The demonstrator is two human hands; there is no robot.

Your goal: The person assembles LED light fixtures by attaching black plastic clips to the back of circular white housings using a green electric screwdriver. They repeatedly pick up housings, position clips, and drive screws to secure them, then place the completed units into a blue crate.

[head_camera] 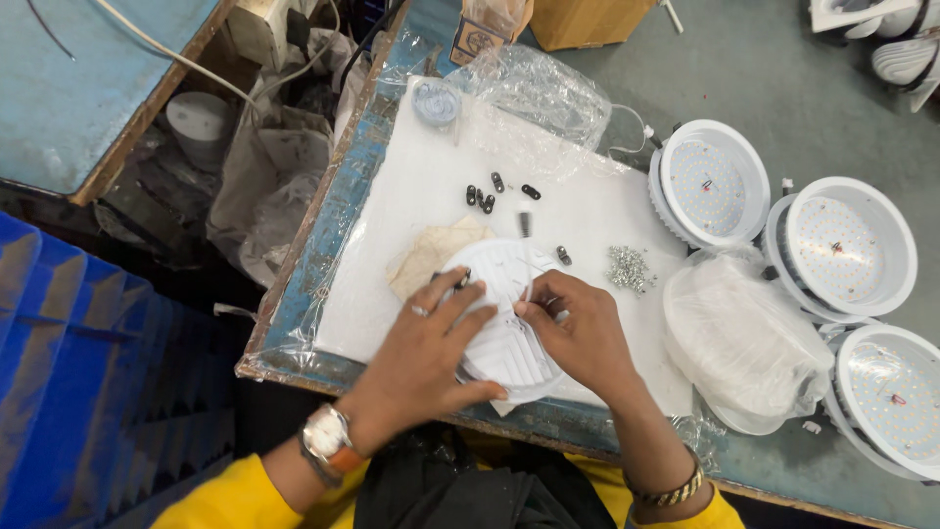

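Workbench (333,211): worn blue top with a wooden edge.

- White sheet (431,196) laid over its left half.
- On the sheet, near edge: round white ribbed lamp housing (504,338), beside a tan paper scrap (431,253) on its left.
- Far of these: small black clips (482,199), scattered; a pile of silver screws (628,266) to the right.
- Far edge: crumpled clear plastic bag (534,93).
- Right half: three round white LED downlights (710,181), faces up; a bagged lamp (739,343) lies near them.
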